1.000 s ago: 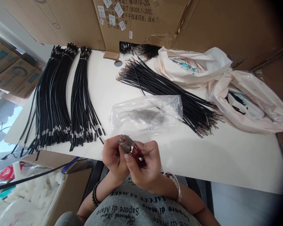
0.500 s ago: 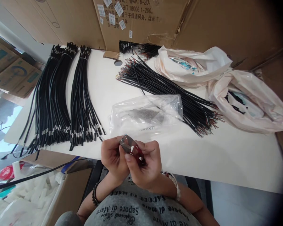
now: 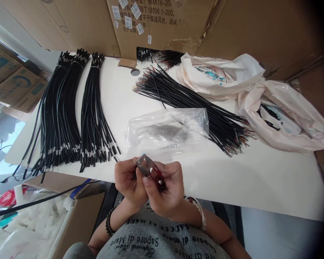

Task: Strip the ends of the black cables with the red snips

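My left hand [image 3: 129, 180] and my right hand [image 3: 166, 185] meet at the table's front edge, both closed. Between them is a small shiny grey-and-red piece [image 3: 156, 176] with white spots; its exact kind cannot be made out. Left fingers pinch its grey side, while the right thumb and fingers grip the red part. A bluish tip sticks up at its top. Just beyond lies a clear plastic bag [image 3: 167, 135] with a grey patch inside. Close to the left hand are the lower ends of a black cable bundle [image 3: 93, 108].
More tied black cables [image 3: 62, 108] lie at left. Loose black cables with stripped ends [image 3: 194, 104] lie across the table behind the clear bag. Two white bags [image 3: 248, 72] stand at right. Cardboard [image 3: 162, 21] walls the back. A box of white pieces [image 3: 35, 223] stands lower left.
Both hands have shifted very slightly left, and the grey-and-red piece is turned a little, with more of its bluish tip showing. The grip is the same.
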